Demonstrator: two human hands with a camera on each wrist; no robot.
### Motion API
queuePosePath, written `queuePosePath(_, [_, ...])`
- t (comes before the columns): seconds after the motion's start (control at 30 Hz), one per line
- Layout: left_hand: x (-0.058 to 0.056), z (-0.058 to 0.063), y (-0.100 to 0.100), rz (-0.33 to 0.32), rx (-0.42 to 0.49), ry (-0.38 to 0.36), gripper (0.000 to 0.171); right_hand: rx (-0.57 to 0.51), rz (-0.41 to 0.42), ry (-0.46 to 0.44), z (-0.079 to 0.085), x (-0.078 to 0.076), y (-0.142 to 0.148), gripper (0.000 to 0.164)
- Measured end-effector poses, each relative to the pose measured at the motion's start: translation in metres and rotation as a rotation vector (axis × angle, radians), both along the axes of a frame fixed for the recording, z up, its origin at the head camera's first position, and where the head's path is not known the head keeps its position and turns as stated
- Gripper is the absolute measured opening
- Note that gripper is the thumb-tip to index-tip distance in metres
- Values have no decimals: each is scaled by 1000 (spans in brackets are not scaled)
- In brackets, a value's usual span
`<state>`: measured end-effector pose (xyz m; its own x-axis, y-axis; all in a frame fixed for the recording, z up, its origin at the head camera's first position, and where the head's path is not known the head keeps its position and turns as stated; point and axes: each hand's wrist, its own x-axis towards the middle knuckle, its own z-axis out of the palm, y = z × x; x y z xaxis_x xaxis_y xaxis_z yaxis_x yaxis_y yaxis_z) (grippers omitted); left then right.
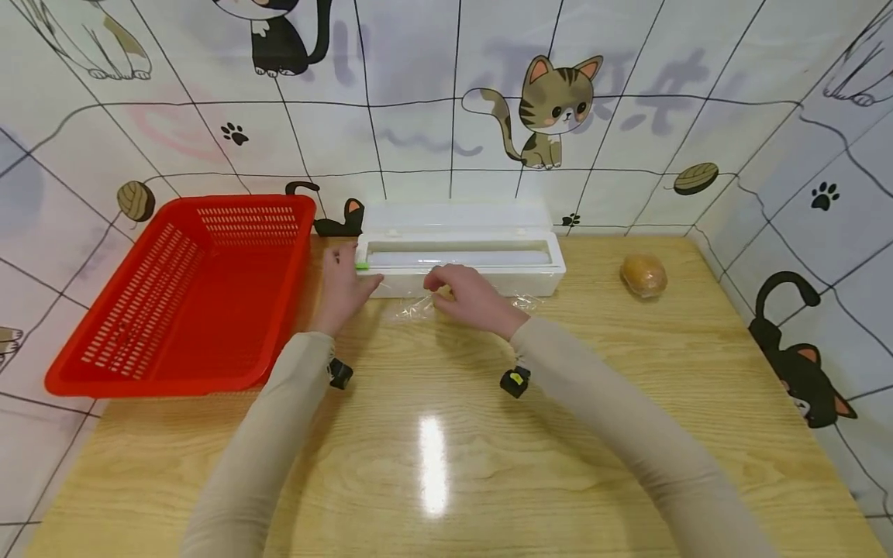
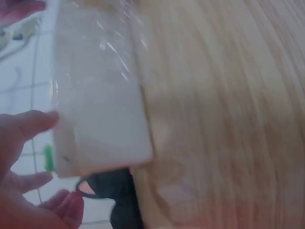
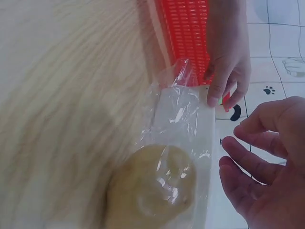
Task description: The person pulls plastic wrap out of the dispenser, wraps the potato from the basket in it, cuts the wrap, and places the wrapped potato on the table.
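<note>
A white cling film box (image 1: 537,280) stands at the back of the table, its lid (image 1: 456,217) raised, with a pale roll (image 1: 398,259) inside. My left hand (image 1: 342,287) holds its left end, thumb at the front, with a green slider (image 2: 48,158) between thumb and fingers. Clear film (image 1: 413,310) hangs crumpled over the box front. Above this film my right hand (image 1: 477,298) hovers with loosely bent, separate fingers and nothing between them. Film overlaps a round, tan bun (image 3: 152,191) in the right wrist view; my right hand hides this bun in the head view.
A red plastic basket (image 1: 268,372) stands at the left, close to my left forearm. Right of the box sits another round tan bun (image 1: 644,276) wrapped in film. Behind the table runs a wall covering (image 1: 418,139) printed with cats.
</note>
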<state>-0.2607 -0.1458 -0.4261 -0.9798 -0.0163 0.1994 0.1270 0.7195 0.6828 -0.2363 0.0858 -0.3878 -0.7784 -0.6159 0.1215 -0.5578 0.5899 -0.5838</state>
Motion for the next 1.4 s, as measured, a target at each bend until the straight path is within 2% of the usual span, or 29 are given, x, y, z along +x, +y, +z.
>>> queuePosePath(0.13, [-4, -5, -7, -26, 12, -30, 62, 95, 28, 59, 10, -16, -27, 19])
queuePosePath(0.27, [-5, -4, -11, -61, 1, 8, 54, 256, 53, 154, 18, -31, -56, 31])
queuePosePath(0.4, [-5, 0, -13, -76, -2, 38, 44, 468, 133, 320, 17, -44, -85, 38])
queuePosePath(0.53, [-8, 6, -14, -70, -64, 53, 36, 606, 155, 486, 12, -51, -105, 28])
queuePosePath(0.67, [-12, 12, -15, -88, -118, 36, 34, 682, 114, 560, 11, -55, -110, 22])
queuePosePath(0.77, [-15, 17, -13, -113, -138, 24, 33, 702, 105, 570, 13, -57, -108, 23])
queuePosePath(0.93, [-20, 20, -9, -143, -190, 23, 23, 729, 147, 603, 13, -60, -100, 23])
queuePosePath(1.1, [-19, 17, -8, -118, -196, 12, 17, 725, 192, 651, 6, -60, -92, 26])
queuePosePath(1.27, [-14, 13, -10, -76, -152, -37, 37, 766, 197, 608, 4, -60, -71, 35])
queuePosePath(1.4, [-14, 12, -11, -72, -156, -55, 47, 753, 181, 516, 4, -62, -22, 42])
